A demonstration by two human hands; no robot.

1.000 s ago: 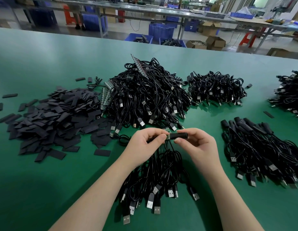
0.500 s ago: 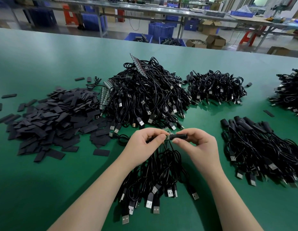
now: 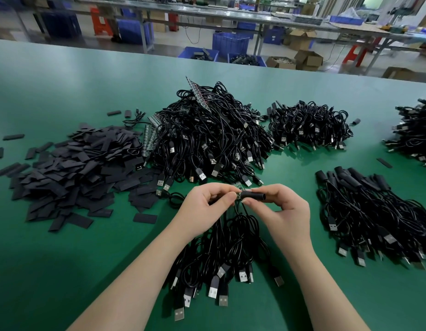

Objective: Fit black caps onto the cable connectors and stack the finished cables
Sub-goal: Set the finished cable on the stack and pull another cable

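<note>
Several cable heaps (image 3: 212, 139) around green table (image 3: 64, 91).

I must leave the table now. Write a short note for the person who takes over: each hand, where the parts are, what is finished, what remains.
Left hand: pinches the cable's small board end.
Right hand: pinches a black cap, its mouth at the board; most of the cap is not yet over it.
Loose caps: pile at left on the table.
Uncapped cables: big heap in the middle, bundle under the hands.
Done: capped cables stacked at right.
Left: push this cap home, lay the cable on the stack, go on with the rest.
</note>
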